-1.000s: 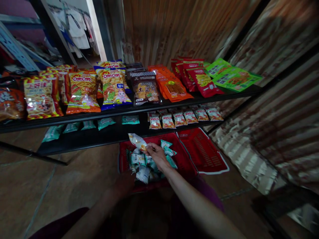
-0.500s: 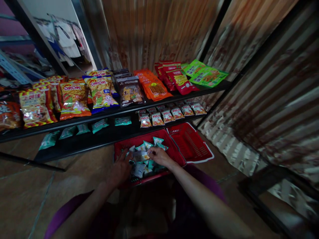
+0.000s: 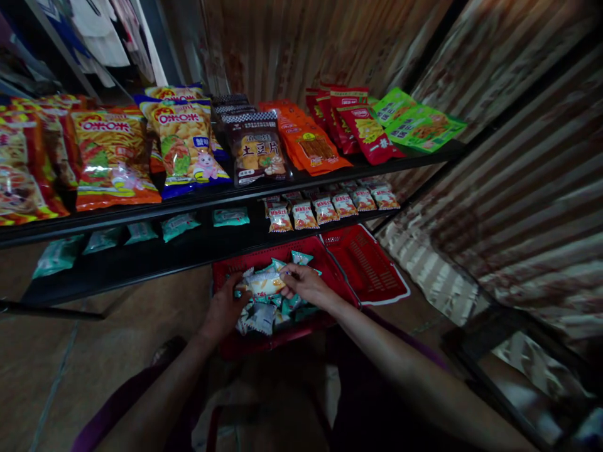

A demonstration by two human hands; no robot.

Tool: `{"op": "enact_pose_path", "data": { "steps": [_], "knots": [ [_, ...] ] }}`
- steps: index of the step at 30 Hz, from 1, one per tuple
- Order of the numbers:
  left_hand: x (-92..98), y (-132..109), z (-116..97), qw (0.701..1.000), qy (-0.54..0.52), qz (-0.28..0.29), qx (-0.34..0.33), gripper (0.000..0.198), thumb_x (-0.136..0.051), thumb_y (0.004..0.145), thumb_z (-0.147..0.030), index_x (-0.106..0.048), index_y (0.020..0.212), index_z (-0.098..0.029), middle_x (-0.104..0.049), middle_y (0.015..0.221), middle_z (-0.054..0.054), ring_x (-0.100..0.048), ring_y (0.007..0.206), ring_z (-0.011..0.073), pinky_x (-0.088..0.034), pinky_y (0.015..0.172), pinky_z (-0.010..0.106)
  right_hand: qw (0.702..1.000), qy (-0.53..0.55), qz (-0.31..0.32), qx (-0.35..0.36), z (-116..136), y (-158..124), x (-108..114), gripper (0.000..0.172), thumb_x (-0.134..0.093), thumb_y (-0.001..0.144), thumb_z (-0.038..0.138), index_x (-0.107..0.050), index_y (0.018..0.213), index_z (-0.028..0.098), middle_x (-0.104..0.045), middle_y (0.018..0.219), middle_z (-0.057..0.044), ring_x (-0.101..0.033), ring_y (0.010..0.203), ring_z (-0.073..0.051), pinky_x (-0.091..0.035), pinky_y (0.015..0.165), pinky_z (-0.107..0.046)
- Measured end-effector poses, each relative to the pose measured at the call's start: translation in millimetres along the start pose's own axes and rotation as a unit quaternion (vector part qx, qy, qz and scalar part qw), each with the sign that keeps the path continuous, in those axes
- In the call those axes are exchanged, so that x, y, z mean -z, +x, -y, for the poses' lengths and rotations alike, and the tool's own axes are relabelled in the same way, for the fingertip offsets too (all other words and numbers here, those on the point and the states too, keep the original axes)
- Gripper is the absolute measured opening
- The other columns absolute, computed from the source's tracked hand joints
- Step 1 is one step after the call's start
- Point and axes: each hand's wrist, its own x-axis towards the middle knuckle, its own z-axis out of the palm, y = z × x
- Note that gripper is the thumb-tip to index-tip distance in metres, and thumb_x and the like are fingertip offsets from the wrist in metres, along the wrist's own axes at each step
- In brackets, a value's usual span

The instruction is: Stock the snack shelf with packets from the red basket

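You are pinching one small packet [image 3: 264,284] between left hand [image 3: 221,311] and right hand [image 3: 306,282], just above the red basket [image 3: 245,258]. Loose packets [image 3: 257,317] are lying beneath your hands, and packet rows [image 3: 325,210] are sitting on the lower shelf [image 3: 141,263] beyond them.

Premises: small snack shop or stall.

Evidence:
- Black upper shelf [image 3: 188,202] stocked with large snack bags [image 3: 110,157] laid face-up in same-brand rows, beside dark crisp bags [image 3: 259,150], orange packs [image 3: 315,147], red packs [image 3: 367,129] and green packs [image 3: 419,122].
- Lower shelf [image 3: 141,267] carrying small red-and-white packets [image 3: 325,210] and teal packets [image 3: 179,225] in lines.
- Red basket [image 3: 223,282] on the floor [image 3: 47,376], holding loose packets [image 3: 264,314]; a second red basket [image 3: 372,270] just beside it.
- Corrugated metal walls [image 3: 518,188].
- Garments [image 3: 101,31] hanging beyond the shelving.
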Motion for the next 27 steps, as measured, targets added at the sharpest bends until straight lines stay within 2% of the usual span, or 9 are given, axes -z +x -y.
{"op": "enact_pose_path", "data": {
  "steps": [4, 7, 11, 14, 20, 24, 27],
  "knots": [
    [2.2, 12.0, 7.9, 0.992, -0.126, -0.005, 0.013, 0.041, -0.058, 0.076, -0.038, -0.061, 0.111, -0.017, -0.070, 0.100, 0.009, -0.066, 0.092, 0.0224, -0.051, 0.081, 0.034, 0.991, 0.120, -0.041, -0.038, -5.3, 9.7, -1.3, 0.020, -0.067, 0.074, 0.036, -0.059, 0.077, 0.018, -0.060, 0.048, 0.004, -0.056, 0.042, -0.009, -0.043, 0.043, -0.017],
    [1.4, 22.2, 12.0, 0.979, -0.200, -0.008, 0.041, 0.035, -0.061, 0.070, -0.041, -0.065, 0.095, -0.016, -0.071, 0.092, 0.007, -0.066, 0.085, 0.0211, -0.051, 0.076, 0.031, 0.975, 0.194, -0.065, -0.082, -8.9, 17.5, -1.2, 0.018, -0.072, 0.069, 0.029, -0.058, 0.071, 0.017, -0.057, 0.045, 0.005, -0.051, 0.039, -0.006, -0.040, 0.040, -0.016],
    [-0.9, 31.4, 13.6, 0.972, -0.221, -0.026, 0.069, 0.031, -0.068, 0.061, -0.043, -0.065, 0.078, -0.018, -0.068, 0.075, 0.003, -0.063, 0.072, 0.0179, -0.048, 0.066, 0.028, 0.960, 0.245, -0.053, -0.128, -6.5, 21.1, 2.7, 0.017, -0.073, 0.067, 0.025, -0.059, 0.066, 0.017, -0.052, 0.042, 0.006, -0.045, 0.036, -0.005, -0.035, 0.037, -0.015],
    [-1.6, 34.5, 9.3, 0.961, -0.258, -0.045, 0.091, 0.032, -0.070, 0.057, -0.046, -0.061, 0.070, -0.018, -0.063, 0.065, 0.000, -0.058, 0.063, 0.0148, -0.046, 0.060, 0.026, 0.955, 0.270, -0.034, -0.118, -3.2, 17.1, 7.2, 0.022, -0.077, 0.064, 0.031, -0.060, 0.067, 0.017, -0.053, 0.047, 0.006, -0.045, 0.041, -0.004, -0.034, 0.040, -0.015],
    [-5.6, 36.4, 0.7, 0.949, -0.286, -0.079, 0.106, 0.036, -0.071, 0.056, -0.049, -0.060, 0.070, -0.017, -0.059, 0.062, -0.002, -0.053, 0.058, 0.0120, -0.042, 0.055, 0.023, 0.954, 0.297, 0.009, -0.050, -9.6, 6.4, 13.2, 0.034, -0.083, 0.057, 0.038, -0.065, 0.078, 0.019, -0.067, 0.078, 0.003, -0.059, 0.071, -0.009, -0.046, 0.067, -0.019],
    [-11.5, 38.0, 0.4, 0.954, -0.276, -0.069, 0.098, 0.038, -0.070, 0.057, -0.050, -0.062, 0.072, -0.016, -0.062, 0.066, 0.000, -0.055, 0.060, 0.0129, -0.044, 0.057, 0.024, 0.953, 0.295, -0.009, -0.063, -16.4, 10.5, 15.0, 0.034, -0.084, 0.055, 0.036, -0.063, 0.075, 0.019, -0.066, 0.075, 0.004, -0.058, 0.069, -0.009, -0.045, 0.067, -0.021],
    [-13.5, 42.6, -1.1, 0.956, -0.266, -0.087, 0.089, 0.038, -0.069, 0.058, -0.050, -0.062, 0.072, -0.016, -0.063, 0.065, 0.000, -0.056, 0.060, 0.0128, -0.044, 0.058, 0.024, 0.946, 0.312, -0.035, -0.075, -16.8, 16.4, 14.9, 0.035, -0.084, 0.053, 0.036, -0.062, 0.074, 0.020, -0.066, 0.073, 0.005, -0.058, 0.067, -0.009, -0.046, 0.066, -0.022]
  ]
}}
